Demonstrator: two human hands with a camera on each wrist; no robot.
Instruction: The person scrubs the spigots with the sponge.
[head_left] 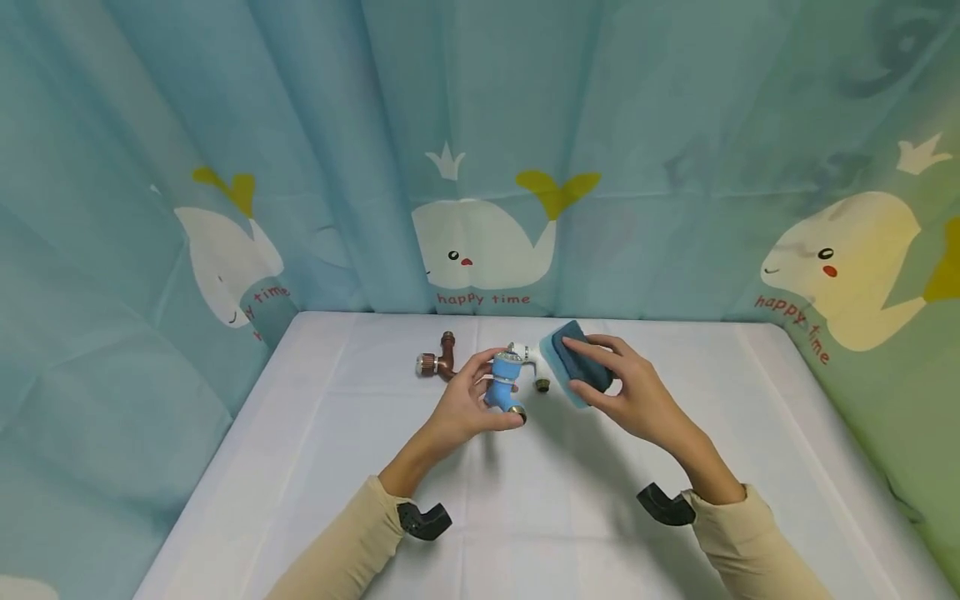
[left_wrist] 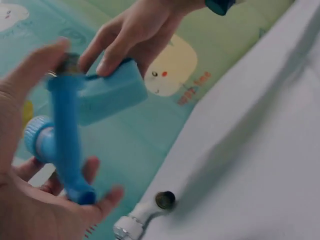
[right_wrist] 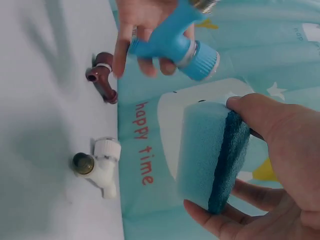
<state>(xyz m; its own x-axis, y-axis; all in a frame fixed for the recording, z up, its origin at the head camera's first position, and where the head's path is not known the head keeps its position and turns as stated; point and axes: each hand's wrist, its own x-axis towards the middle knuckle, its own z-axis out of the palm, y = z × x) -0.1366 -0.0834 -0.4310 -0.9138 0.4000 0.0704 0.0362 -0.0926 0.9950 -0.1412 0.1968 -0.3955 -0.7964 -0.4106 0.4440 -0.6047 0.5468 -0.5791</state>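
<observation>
The person's two hands are raised over the white-covered bench (head_left: 337, 467), each holding something. The left hand (head_left: 467, 402) grips a light-blue, Y-shaped tap fitting with a ribbed knob and a brass-coloured end (head_left: 504, 383), its thumb at the brass end and its fingers spread round the body. The right hand (head_left: 637, 393), partly open to the width of its load, pinches a block-shaped light-blue sponge with a dark teal scouring layer (head_left: 581, 362) between thumb and fingers. The blue fitting is between the hands, left of the sponge and apart from it. Beyond the hands, a white tap with a dark-mouthed brass end (right_wrist: 104, 167) and a reddish-brown tap (right_wrist: 102, 77) lie on the bench.
</observation>
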